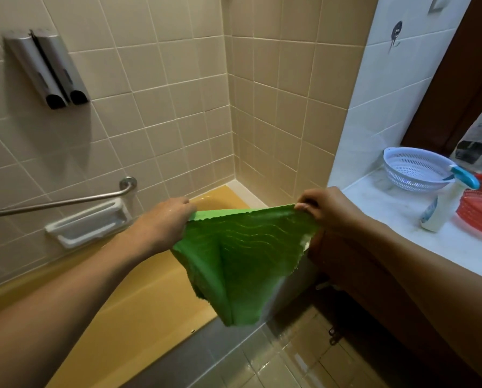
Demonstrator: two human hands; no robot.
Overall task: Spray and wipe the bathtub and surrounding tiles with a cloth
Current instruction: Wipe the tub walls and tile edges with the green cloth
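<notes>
You hold the green ribbed cloth (242, 261) spread out between your two hands, in the air above the mustard-yellow bathtub (150, 298), over its near rim. Your left hand (164, 222) is curled closed round the cloth's upper left corner. Your right hand (324, 205) pinches the upper right corner between thumb and bent fingers. The top edge runs nearly taut from one hand to the other, and the rest hangs in soft folds that narrow to a point (the lowest tip hangs in front of the tub's outer edge).

Behind the tub rise the beige square wall tiles (178, 107), meeting in a corner at the tub's far end. On the long wall above the tub a chrome grab bar (66, 201) runs along, with a white ceramic soap dish (91, 226) set into the tiles just below it. Well above both hang two silver wall dispensers (49, 68), side by side.

To the right of the tub lies a white marble bench (388, 208). On it stands a white spray bottle with a teal trigger (438, 208), apart from both hands. A white plastic colander (413, 169) sits just behind the bottle, and a red ribbed basket (480, 211) just beside it, on the side away from the tub. Below the tub's outer edge, wet beige floor tiles (276, 359) shine.
</notes>
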